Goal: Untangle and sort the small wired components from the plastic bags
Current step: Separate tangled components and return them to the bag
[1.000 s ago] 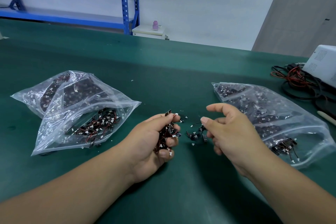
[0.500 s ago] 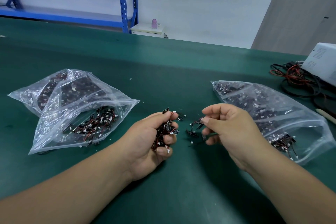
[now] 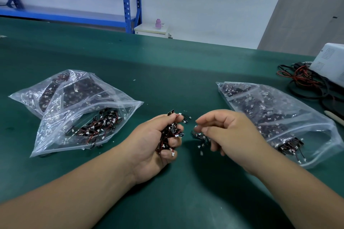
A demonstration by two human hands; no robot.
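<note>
My left hand (image 3: 149,147) grips a tangled bundle of small wired components (image 3: 170,135): black boards with red and black wires and white plugs. Just to its right, my right hand (image 3: 232,135) hangs over the green table with its fingertips curled down, pinching a small blurred cluster of the same components (image 3: 200,136). On the left an open clear plastic bag (image 3: 55,135) holds several components, and it lies over a second bag (image 3: 28,98). A third, larger bag (image 3: 279,109) lies right of my right hand, with components near its mouth.
The green table mat (image 3: 167,70) stretches far back. At the right edge lie coiled black and red cables (image 3: 305,82), a white box (image 3: 331,61) and a white stick-like item (image 3: 335,119). Blue shelving (image 3: 128,0) stands beyond the table.
My right hand reached to the loose cluster between the hands, pinched it, and now holds it slightly lower and blurred. My left hand kept its grip on the bundle.
</note>
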